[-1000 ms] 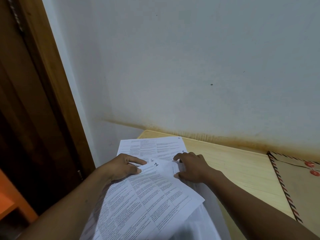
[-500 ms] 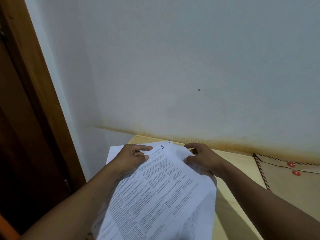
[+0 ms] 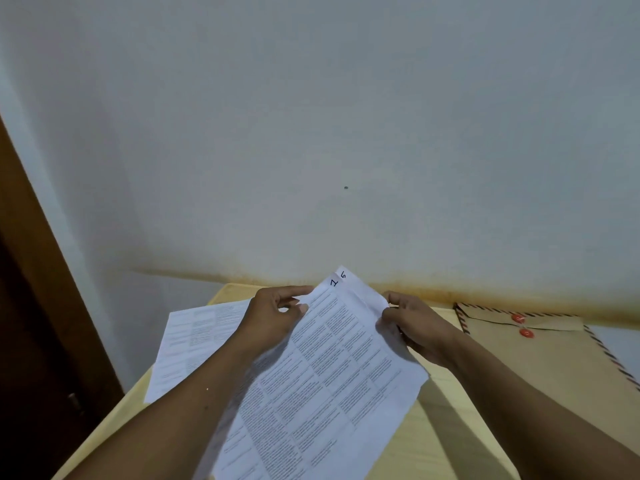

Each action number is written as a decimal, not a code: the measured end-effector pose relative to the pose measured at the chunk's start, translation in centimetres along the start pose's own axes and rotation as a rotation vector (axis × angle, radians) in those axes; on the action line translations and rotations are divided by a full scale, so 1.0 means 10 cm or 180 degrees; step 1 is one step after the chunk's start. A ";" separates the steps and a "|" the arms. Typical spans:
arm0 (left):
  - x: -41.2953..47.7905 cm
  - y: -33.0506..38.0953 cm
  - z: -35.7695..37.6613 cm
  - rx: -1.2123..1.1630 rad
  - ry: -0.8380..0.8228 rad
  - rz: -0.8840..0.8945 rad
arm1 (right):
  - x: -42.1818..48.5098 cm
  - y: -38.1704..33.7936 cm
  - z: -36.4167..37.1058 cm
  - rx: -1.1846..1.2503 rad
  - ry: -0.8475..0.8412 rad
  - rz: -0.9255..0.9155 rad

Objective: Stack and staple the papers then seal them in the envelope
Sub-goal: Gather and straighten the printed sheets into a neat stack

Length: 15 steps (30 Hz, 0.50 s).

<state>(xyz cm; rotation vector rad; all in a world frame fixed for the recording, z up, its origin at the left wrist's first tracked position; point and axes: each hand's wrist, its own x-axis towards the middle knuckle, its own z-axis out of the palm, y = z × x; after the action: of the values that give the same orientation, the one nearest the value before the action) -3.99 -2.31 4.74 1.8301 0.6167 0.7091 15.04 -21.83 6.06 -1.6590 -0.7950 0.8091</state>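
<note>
the left hand (image 3: 273, 317) pinches the upper left edge of the papers (image 3: 329, 375), thumb on the printed face, curled fingers (image 3: 294, 291) going behind the sheets where their tips are hidden. the right hand (image 3: 412, 327) grips the upper right edge the same way, its fingers bent round the paper so the edge buckles there; how far they reach behind cannot be seen. the papers hang between the two hands, held clear of the table and tilted, top corner toward the wall. two sheets show at that corner, slightly offset, each with a handwritten mark; whether more lie under them i cannot tell. the print is too small to read, and the papers' lower end runs out of the bottom of the view, as do both forearms. one more printed sheet (image 3: 194, 341) lies flat on the pale wooden table (image 3: 446, 427), left of the left hand, partly hidden behind its wrist. the brown envelope (image 3: 554, 358) with a striped border and two red buttons (image 3: 518, 319) lies flat on the table to the right, apart from the right hand, its right side cut off. behind is a grey wall (image 3: 311, 133), stained along the table's edge; a dark door frame (image 3: 41, 289) stands at left.
</note>
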 end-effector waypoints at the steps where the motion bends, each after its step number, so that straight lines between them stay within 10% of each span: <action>1: 0.01 0.02 0.02 -0.0004 0.0019 -0.0003 | 0.00 0.00 0.00 -0.0091 0.0025 -0.0018; 15: -0.02 0.06 0.03 0.0004 -0.0089 -0.0025 | 0.15 -0.18 0.11 -0.1306 0.0377 -0.0788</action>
<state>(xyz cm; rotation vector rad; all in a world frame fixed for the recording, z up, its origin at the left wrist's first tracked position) -3.80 -2.83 5.14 1.8348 0.6058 0.6770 14.78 -19.66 7.38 -1.8967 -1.1099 0.3856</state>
